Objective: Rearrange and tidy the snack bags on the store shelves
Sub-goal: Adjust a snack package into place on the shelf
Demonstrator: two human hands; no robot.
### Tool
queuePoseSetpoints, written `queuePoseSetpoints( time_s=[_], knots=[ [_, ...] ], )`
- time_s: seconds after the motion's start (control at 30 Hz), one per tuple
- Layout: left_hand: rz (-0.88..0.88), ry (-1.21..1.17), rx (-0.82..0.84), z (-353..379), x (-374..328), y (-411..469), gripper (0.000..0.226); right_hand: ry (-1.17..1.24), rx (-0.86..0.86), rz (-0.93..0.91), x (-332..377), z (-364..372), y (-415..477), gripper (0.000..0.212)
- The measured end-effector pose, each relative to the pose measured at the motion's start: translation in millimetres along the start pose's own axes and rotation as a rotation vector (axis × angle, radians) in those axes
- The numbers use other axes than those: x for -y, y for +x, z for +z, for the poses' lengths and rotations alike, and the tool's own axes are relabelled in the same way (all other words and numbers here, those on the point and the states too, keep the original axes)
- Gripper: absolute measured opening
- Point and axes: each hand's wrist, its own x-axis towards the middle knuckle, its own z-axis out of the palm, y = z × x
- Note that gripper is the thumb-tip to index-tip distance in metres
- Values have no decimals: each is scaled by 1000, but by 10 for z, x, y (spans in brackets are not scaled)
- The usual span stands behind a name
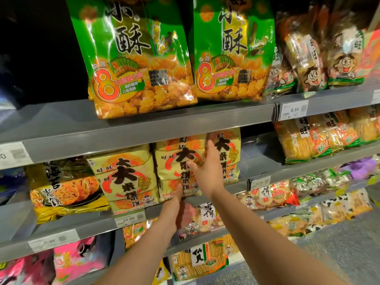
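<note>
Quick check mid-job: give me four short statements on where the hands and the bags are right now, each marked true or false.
1. Both hands are on the middle yellow bag. True: the left hand is at its bottom edge, the right hand is on its front.
2. The green bags stand on the shelf above. True.
3. The right hand holds a green bag. False: it rests on the yellow one.
4. The price tag on the upper shelf rail reads 10.90. False: it reads 6.59.

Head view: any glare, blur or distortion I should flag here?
Head view: glare streaks the green bags; the shelf edge bows from wide-angle distortion; the right-side packs and bottom corners smear; upper left is dark; the pale yellow bag under both hands stays readable.
</note>
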Motion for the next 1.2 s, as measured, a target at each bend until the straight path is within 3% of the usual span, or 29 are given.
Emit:
queuePoseSetpoints(
  time_s=[0.13, 0.2, 0.27, 0.4, 0.57, 0.83, 1.1, 1.2],
  knots=[
    [22, 253, -84, -1, 14, -7, 65, -65, -18, -143, 88, -67, -87, 91],
    [279, 656, -252, -105, 103, -57, 50, -91, 29, -175, 106, -62, -119, 91],
    [541, 858, -347, -212, 206, -138, 38, -146, 5, -192, 90, -56, -145, 88],
    [929, 1103, -331, -230, 268, -111, 30, -340, -158, -358, 44, -27, -155, 81],
    [1031, 1412, -256, -358, 335, 127, 54, -573, -144, -491, 117, -4, -18, 65],
    [1013, 1455, -184, -384, 70, 198, 57, -646, -64, -542, 172, -24, 140, 53],
    [1066, 1619, -257, -302, 104, -126, 53, -511, -42, -449, 38, -93, -125, 72],
    [1376, 1579, -348, -304, -15, -308, 47, -480, -67, -418, -175, -76, -307, 78]
  ],
)
